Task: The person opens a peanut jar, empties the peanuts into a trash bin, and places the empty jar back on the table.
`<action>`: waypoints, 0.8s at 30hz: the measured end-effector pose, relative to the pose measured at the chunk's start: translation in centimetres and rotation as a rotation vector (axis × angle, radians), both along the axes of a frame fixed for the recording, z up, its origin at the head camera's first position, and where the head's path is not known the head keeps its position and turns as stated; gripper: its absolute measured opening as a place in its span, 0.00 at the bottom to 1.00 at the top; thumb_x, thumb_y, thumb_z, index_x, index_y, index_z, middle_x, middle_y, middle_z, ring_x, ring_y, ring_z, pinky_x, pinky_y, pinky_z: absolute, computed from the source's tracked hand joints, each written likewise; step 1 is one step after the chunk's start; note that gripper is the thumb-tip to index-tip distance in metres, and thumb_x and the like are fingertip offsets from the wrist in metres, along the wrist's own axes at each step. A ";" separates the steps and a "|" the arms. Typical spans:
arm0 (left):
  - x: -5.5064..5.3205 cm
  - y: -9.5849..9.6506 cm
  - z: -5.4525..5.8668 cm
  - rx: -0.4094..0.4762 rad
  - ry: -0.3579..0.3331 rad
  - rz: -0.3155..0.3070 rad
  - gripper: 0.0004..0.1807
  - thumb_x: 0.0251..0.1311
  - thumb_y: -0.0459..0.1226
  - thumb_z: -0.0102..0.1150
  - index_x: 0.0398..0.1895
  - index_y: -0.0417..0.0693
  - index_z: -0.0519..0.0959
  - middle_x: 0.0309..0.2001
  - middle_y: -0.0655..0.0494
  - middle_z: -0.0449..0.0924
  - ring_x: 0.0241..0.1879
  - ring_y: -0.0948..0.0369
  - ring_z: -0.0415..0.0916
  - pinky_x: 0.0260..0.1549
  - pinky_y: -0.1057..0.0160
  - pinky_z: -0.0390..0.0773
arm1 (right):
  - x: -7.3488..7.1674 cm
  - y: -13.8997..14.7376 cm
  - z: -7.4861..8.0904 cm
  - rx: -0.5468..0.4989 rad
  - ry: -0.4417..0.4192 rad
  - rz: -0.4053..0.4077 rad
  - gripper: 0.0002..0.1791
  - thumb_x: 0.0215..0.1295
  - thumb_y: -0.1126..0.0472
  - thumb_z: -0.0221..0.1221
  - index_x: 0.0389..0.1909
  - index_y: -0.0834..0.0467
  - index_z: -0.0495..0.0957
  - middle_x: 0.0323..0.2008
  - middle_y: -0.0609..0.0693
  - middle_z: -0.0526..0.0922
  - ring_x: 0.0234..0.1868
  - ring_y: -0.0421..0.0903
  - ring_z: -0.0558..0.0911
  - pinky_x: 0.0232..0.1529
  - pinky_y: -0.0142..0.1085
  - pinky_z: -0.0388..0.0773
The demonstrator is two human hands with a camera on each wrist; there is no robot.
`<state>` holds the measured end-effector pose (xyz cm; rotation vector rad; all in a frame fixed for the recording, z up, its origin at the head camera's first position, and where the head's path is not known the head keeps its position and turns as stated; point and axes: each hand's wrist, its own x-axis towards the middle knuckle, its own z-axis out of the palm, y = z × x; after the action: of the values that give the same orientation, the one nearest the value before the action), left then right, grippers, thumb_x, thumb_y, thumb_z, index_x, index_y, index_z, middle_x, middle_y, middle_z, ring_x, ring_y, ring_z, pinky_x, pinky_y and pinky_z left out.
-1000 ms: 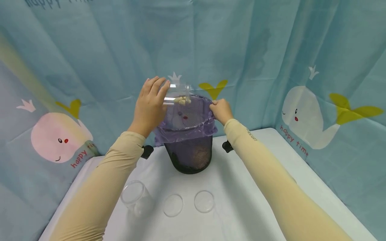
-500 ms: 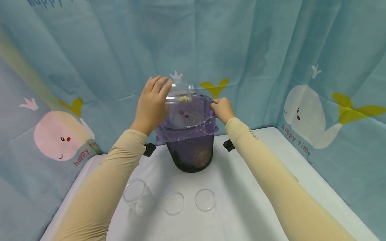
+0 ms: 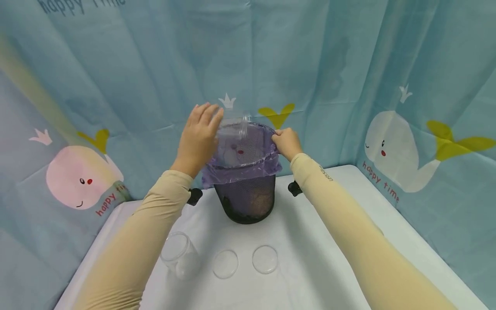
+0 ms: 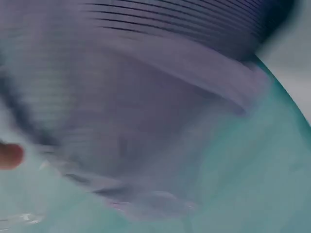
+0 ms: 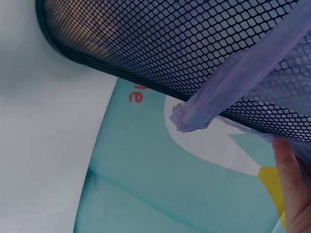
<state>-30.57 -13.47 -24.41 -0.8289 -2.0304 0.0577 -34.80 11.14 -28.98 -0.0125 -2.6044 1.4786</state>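
My left hand grips a clear plastic jar, lying on its side with its mouth pointing right over the bin's opening. No pale pieces show in the jar, which is blurred. Below it stands a black mesh wastebasket lined with a purple plastic bag folded over the rim. At the rim's right side, my right hand pinches the bag's edge. The left wrist view is smeared, with one fingertip near the bag. From the right wrist, a finger shows at the mesh rim.
A second clear jar stands upright at the front left of the white table. Two clear round lids lie flat in front of the wastebasket. A blue whale-print curtain hangs close behind and along both sides.
Pale pieces near the mouth of the held jar dwindled and are no longer visible in it. The left hand and jar dip slightly; the right hand keeps its hold on the rim.
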 end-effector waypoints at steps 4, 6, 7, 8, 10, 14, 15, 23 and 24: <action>0.0 0.2 -0.9 -0.092 -0.040 -0.007 0.23 0.59 0.17 0.52 0.58 0.36 0.75 0.58 0.37 0.77 0.62 0.42 0.71 0.72 0.47 0.66 | -0.2 0.2 0.0 -0.001 -0.004 0.000 0.17 0.72 0.64 0.47 0.46 0.65 0.84 0.66 0.59 0.75 0.10 0.37 0.57 0.17 0.28 0.65; 0.3 0.3 -0.9 -0.076 -0.050 -0.012 0.24 0.58 0.18 0.53 0.59 0.36 0.75 0.58 0.37 0.77 0.63 0.42 0.71 0.72 0.47 0.66 | -0.3 0.3 -0.1 -0.004 -0.009 -0.009 0.20 0.72 0.64 0.48 0.60 0.62 0.79 0.65 0.58 0.76 0.10 0.37 0.57 0.17 0.28 0.66; 0.4 0.3 -0.8 -0.056 -0.047 -0.013 0.25 0.58 0.17 0.53 0.59 0.36 0.75 0.58 0.37 0.77 0.63 0.42 0.71 0.72 0.47 0.66 | -0.3 0.3 -0.1 0.001 -0.013 -0.008 0.21 0.72 0.63 0.47 0.62 0.61 0.77 0.66 0.58 0.75 0.10 0.37 0.57 0.17 0.28 0.66; 0.6 0.3 -0.7 -0.038 -0.047 -0.014 0.26 0.57 0.17 0.53 0.60 0.36 0.75 0.59 0.37 0.77 0.64 0.42 0.71 0.73 0.47 0.66 | -0.3 0.3 -0.1 -0.001 -0.016 -0.010 0.22 0.72 0.63 0.48 0.64 0.60 0.74 0.67 0.57 0.74 0.10 0.37 0.57 0.17 0.28 0.67; 0.9 0.1 -0.4 -0.020 -0.049 -0.011 0.28 0.53 0.18 0.56 0.60 0.36 0.74 0.59 0.37 0.77 0.64 0.41 0.70 0.73 0.47 0.66 | -0.3 0.3 -0.1 0.001 -0.013 -0.012 0.21 0.72 0.63 0.48 0.61 0.62 0.77 0.66 0.57 0.74 0.10 0.37 0.57 0.17 0.28 0.67; 1.7 -0.3 -0.2 0.009 -0.073 -0.004 0.32 0.48 0.19 0.62 0.61 0.38 0.74 0.60 0.38 0.76 0.65 0.42 0.70 0.74 0.47 0.64 | -0.3 0.2 -0.1 0.007 -0.005 -0.017 0.20 0.71 0.63 0.48 0.56 0.63 0.81 0.65 0.58 0.76 0.10 0.37 0.57 0.16 0.28 0.65; 1.8 -0.4 -0.3 0.016 -0.071 -0.009 0.33 0.47 0.19 0.62 0.61 0.38 0.74 0.60 0.38 0.76 0.65 0.41 0.70 0.73 0.47 0.64 | -0.3 0.1 -0.1 0.009 -0.005 -0.017 0.19 0.71 0.63 0.48 0.56 0.63 0.81 0.65 0.58 0.76 0.10 0.37 0.57 0.16 0.28 0.65; 2.7 -1.1 -0.9 0.069 -0.057 -0.033 0.35 0.46 0.21 0.67 0.63 0.37 0.73 0.62 0.37 0.76 0.65 0.41 0.70 0.73 0.47 0.65 | -0.5 0.3 -0.4 -0.001 -0.010 -0.010 0.21 0.71 0.63 0.48 0.61 0.62 0.77 0.67 0.57 0.74 0.10 0.37 0.58 0.17 0.27 0.66; 2.9 -1.1 -0.9 0.078 -0.054 -0.034 0.35 0.46 0.21 0.69 0.63 0.37 0.73 0.62 0.37 0.76 0.65 0.41 0.70 0.73 0.47 0.65 | -0.5 0.3 -0.4 0.000 -0.011 -0.008 0.22 0.71 0.63 0.48 0.63 0.61 0.75 0.67 0.57 0.74 0.10 0.37 0.58 0.17 0.27 0.66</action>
<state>-27.69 -14.55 -25.36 -0.8234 -2.0550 -0.0627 -35.34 11.46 -29.37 -0.0312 -2.6105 1.4800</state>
